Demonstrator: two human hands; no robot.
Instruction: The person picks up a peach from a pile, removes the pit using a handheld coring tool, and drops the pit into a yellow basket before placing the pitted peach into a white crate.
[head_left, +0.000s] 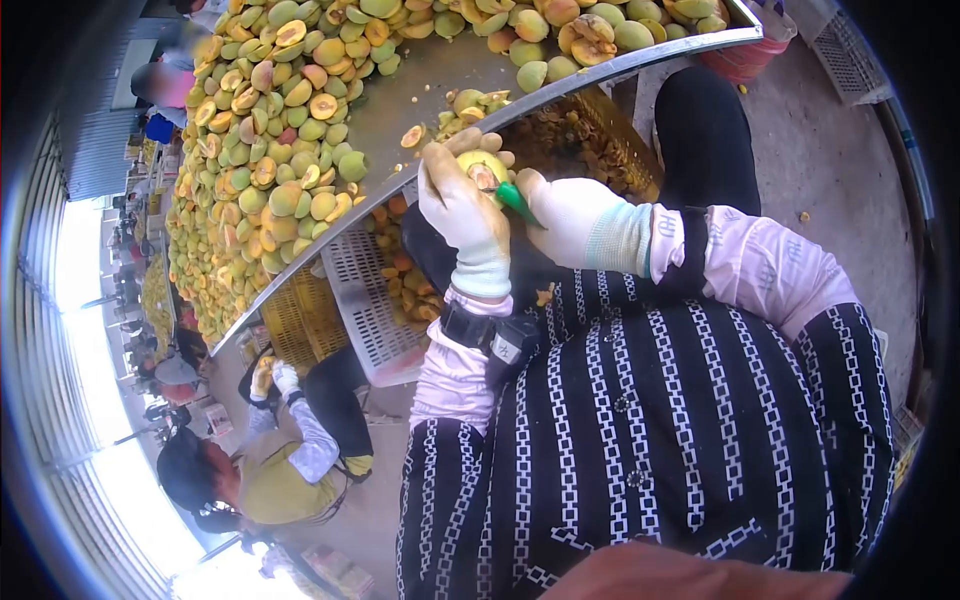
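In my gloved left hand (pixel 462 220) is a halved peach (pixel 482 166), its cut face with the reddish pit area turned towards me. My gloved right hand (pixel 585 222) is closed around the green handle (pixel 517 204) of a small pitting knife. The tool's tip touches the cut face; its metal end is mostly hidden. Both hands are just off the near rim of a metal table (pixel 400 140). A few cut peach pieces (pixel 468 110) lie on the table just beyond my left hand.
Heaped peaches (pixel 290 150) cover much of the table. Below its edge stand a white crate (pixel 370 290) beside peach pieces, a yellow crate (pixel 300 320), and a yellow container (pixel 630 135) with brown scraps. A red bucket (pixel 735 60) stands right. Another person (pixel 290 480) sits at lower left.
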